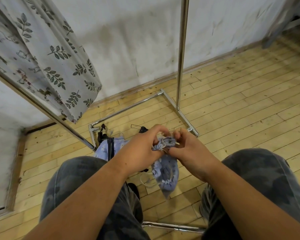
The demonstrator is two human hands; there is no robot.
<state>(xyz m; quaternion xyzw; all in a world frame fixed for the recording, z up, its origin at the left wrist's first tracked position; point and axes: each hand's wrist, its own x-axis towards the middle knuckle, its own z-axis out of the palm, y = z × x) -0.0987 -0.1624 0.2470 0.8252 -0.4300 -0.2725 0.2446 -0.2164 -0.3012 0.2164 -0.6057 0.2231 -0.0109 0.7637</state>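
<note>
Floorboards of the wooden floor give the widest room on the right, running from the rack's foot to the skirting of the scuffed wall. Straight ahead the space is fenced in: the chrome base frame lies on the floor as a 3-sided edge, the upright pole rises from its right end, and a slanted rail cuts across the left side. A leaf-print fabric hangs over that rail, its hem well above the floor. Between the 2 knees in camouflage trousers, the left hand and right hand meet, both with fingers curled and pinching the bunched top of the blue cloth. The rest of it dangles below them in the air, clear of the floor. Just beyond the left hand, a second blue garment lies on the floor against the frame's near corner, with black hangers beside it. Another chrome bar crosses the floor close under the forearms, between the legs.
</note>
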